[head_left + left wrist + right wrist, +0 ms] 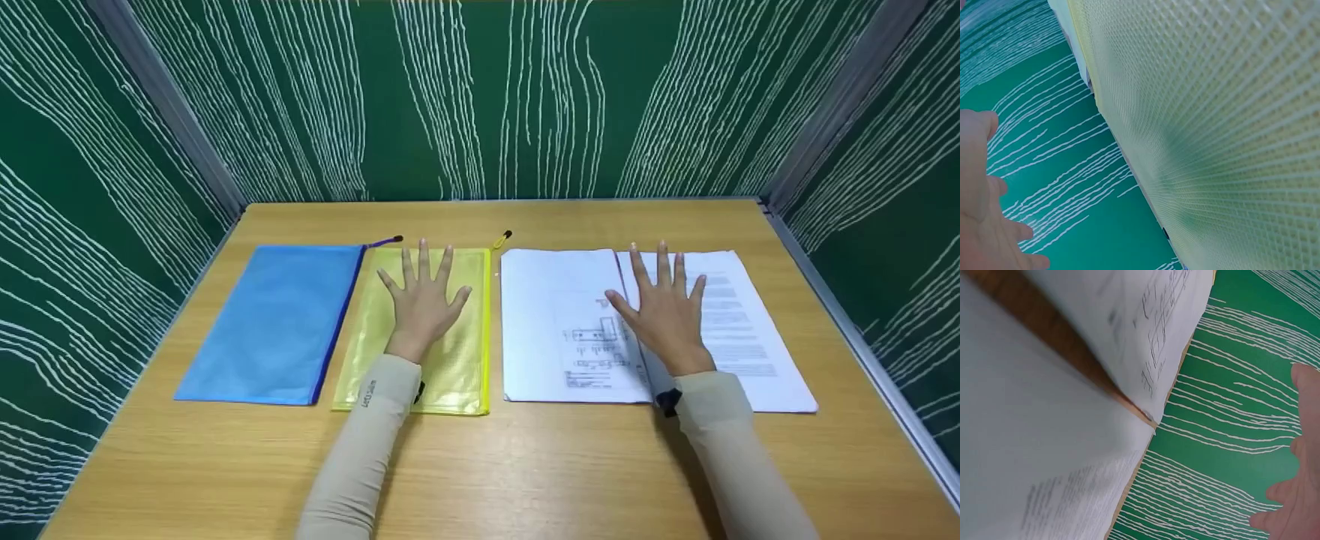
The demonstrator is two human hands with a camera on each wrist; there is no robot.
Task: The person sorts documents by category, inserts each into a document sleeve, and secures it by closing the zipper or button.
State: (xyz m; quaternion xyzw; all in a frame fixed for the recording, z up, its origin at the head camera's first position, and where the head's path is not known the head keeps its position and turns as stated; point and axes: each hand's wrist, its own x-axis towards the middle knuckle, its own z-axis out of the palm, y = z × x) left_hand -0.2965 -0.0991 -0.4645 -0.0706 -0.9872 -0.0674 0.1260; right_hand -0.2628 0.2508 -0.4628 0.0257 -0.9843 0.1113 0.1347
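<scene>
With fingers spread, my left hand (424,311) is over a yellow zip pouch (465,375) in the head view. The pouch's woven mesh surface (1230,112) fills much of the left wrist view, the hand (988,208) at its left edge. My right hand (667,319), also spread, is above two printed paper stacks lying side by side. A drawing shows on the left stack (540,315), lines of text on the right stack (757,337). Their narrow gap (1067,337) crosses the right wrist view, where the hand (1297,478) shows at the right edge. Neither hand holds anything.
A blue zip pouch (270,322) with a dark blue zipper lies left of the yellow one. Zipper pulls stick out at both pouches' top corners. Everything lies on a wooden table (525,472), bordered by green walls (487,97) with white wavy lines.
</scene>
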